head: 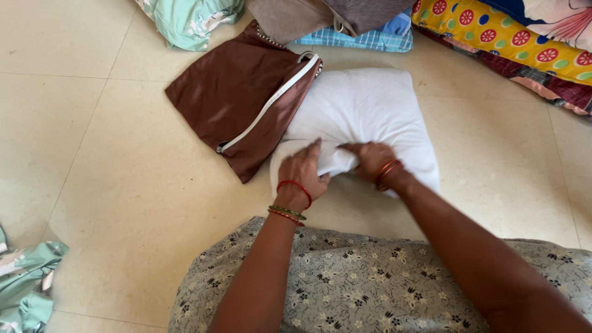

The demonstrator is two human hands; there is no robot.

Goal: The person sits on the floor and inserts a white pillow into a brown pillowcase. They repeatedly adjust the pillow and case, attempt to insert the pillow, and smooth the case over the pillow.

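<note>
While both hands' fingers (311, 161) bunching the white pillow (364, 117); brown zippered cover (240, 98) overlapping its left edge.

a pale cream tiled floor (111, 185) fills most of the view. at the top edge, a mint green floral bundle of cloth (191, 21) lies left of centre. beside it sits a grey-brown folded fabric (308, 15), resting on a blue checked cloth (370, 40). along the upper right runs a bright yellow quilt with red and green circles (505, 40), with a dark red patterned cloth (542, 83) under its lower edge. at the bottom left corner, another mint green floral cloth (24, 283) is partly cut off. a grey floral garment (357, 283) spreads across the bottom.
</note>
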